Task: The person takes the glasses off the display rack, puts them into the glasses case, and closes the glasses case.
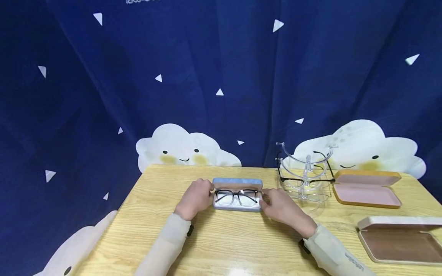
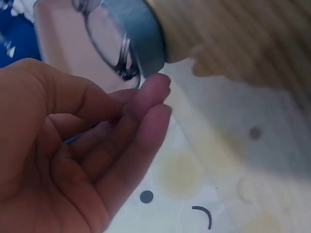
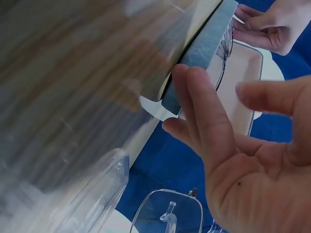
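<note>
A blue glasses case [image 1: 237, 181] stands with its lid raised near the far edge of the table. Inside it lies a pair of glasses [image 1: 248, 191] with a dark upper rim, arms folded behind the lenses. At the case's left end is my left hand [image 1: 197, 198], its fingertips [image 2: 156, 87] against the corner and the thumb close to them. My right hand [image 1: 281, 205] is at the other end, two nearly straight fingers [image 3: 208, 104] touching the case's outer side, thumb held apart. Neither hand visibly grips the glasses.
Right of the case, a clear display stand [image 1: 307, 168] carries black-framed glasses [image 1: 290, 179] and other eyewear. Beyond it an orange case [image 1: 367, 205] lies open. A white case [image 1: 400, 221], also open, is nearer at the right edge. A dark blue curtain [image 1: 193, 76] hangs behind the table.
</note>
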Demonstrator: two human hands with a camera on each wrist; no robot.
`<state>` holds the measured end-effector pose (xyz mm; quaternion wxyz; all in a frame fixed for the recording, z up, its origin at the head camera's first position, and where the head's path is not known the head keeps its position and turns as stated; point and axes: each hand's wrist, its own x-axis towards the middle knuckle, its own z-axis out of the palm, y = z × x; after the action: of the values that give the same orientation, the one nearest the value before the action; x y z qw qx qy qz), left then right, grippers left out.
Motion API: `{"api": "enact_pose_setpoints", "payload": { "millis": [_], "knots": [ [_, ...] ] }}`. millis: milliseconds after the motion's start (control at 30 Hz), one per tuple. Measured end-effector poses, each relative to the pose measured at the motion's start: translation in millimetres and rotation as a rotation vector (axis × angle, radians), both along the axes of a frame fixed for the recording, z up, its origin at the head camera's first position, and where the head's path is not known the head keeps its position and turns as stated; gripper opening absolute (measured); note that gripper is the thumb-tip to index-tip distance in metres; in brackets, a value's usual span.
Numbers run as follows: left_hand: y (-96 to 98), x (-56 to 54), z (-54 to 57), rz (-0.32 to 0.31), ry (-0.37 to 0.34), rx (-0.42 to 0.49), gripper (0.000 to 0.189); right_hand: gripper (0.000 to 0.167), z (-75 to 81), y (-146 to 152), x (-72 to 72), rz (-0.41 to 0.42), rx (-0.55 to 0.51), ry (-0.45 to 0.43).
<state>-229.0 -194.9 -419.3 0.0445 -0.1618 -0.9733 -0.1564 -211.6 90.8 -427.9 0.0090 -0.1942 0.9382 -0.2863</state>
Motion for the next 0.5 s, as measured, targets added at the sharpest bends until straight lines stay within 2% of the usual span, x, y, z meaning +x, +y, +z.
{"api": "enact_pose_setpoints", "payload": {
  "millis": [100,133,233,300,367,500],
  "knots": [
    [-6.1,-2.6,2.5,0.029,-0.062,0.099,0.022,0.008,-0.3,-1,-1.1,-0.017,-0.027,-0.018],
    [-7.8,-3.7,2.8,0.039,-0.086,0.143,0.021,0.011,-0.4,-2,-1.5,-0.02,-0.036,-0.025],
    [-11.2,-6.8,2.6,0.059,-0.161,0.288,0.041,0.031,-1.1,-4,-2.8,-0.024,-0.07,-0.064],
    [-12.5,-9.1,1.6,0.064,-0.225,0.387,0.04,0.044,-2.0,-4,-3.5,-0.024,-0.102,-0.111],
    [-13.2,-10.7,0.4,0.068,-0.259,0.455,0.042,0.055,-3.3,-4,-4.7,-0.017,-0.144,-0.153],
    [-13.5,-13.0,0.0,0.096,-0.296,0.522,0.048,0.058,-4.3,-1,-9.2,0.01,-0.261,-0.252]
  ]
}}
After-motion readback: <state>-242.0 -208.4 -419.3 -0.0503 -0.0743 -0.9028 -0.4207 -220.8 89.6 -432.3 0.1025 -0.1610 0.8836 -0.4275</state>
